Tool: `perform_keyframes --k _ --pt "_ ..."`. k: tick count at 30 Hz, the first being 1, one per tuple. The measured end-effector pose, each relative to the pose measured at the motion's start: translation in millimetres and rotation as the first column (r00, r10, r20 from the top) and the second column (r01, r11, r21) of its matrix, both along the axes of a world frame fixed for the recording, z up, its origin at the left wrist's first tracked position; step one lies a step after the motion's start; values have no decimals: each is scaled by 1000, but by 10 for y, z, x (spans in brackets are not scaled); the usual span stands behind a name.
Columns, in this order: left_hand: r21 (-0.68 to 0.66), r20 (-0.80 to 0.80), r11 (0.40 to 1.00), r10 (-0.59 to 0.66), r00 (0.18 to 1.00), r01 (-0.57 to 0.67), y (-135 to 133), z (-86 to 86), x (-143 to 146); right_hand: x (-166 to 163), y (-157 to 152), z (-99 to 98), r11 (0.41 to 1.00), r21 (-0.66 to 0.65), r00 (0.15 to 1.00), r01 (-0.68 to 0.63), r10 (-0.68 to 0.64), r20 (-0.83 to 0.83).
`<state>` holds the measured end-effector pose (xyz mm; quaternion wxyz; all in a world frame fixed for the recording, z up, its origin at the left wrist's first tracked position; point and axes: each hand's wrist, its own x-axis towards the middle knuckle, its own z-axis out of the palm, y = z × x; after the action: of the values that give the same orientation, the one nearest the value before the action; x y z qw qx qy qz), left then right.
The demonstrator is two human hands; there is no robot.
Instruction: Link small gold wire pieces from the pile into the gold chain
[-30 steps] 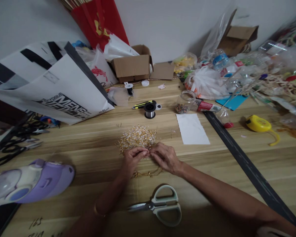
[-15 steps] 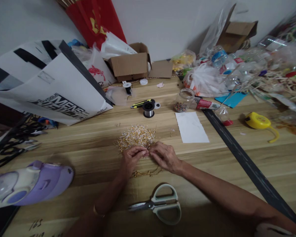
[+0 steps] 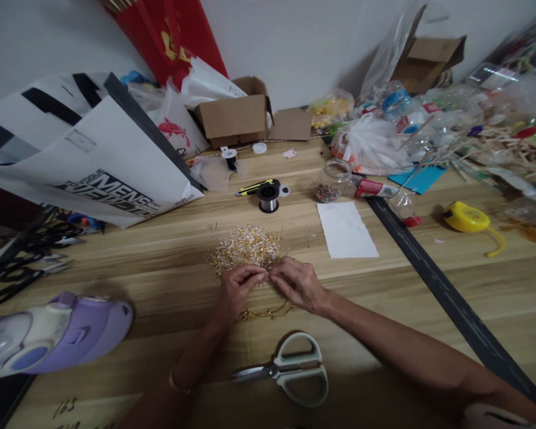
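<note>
My left hand [image 3: 238,291] and my right hand [image 3: 296,282] meet fingertip to fingertip at the near edge of a pile of small gold and silver pieces [image 3: 245,246] on the wooden table [image 3: 161,268]. Both hands are pinched closed on something tiny that I cannot make out. A gold beaded strand [image 3: 268,312] trails on the table just below the hands. Pale green scissors [image 3: 290,369] lie closed nearer to me, under my forearms.
A purple and white flask [image 3: 49,336] lies at the left. Beyond the pile stand a wire spool [image 3: 268,198], a yellow-black cutter [image 3: 254,187], a bead jar [image 3: 333,182], a white paper sheet [image 3: 346,229] and a yellow tape measure [image 3: 467,218]. Bags, boxes and bottles crowd the back.
The hands stay pinched together in the same spot. The view has shifted slightly, with the scene sliding a little to the left.
</note>
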<state>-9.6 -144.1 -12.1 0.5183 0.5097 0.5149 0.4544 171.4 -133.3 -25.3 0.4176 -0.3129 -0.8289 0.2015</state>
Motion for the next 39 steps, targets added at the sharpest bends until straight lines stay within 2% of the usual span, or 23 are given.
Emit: perform_keyframes --k 11,39 --pt "42 -66 999 0 998 2 -6 -15 -1 -4 -5 -12 1000 9 1000 -3 3 0" --pt "70 -80 997 -12 997 18 -9 -52 -5 -8 -3 6 1000 4 1000 -11 11 18"
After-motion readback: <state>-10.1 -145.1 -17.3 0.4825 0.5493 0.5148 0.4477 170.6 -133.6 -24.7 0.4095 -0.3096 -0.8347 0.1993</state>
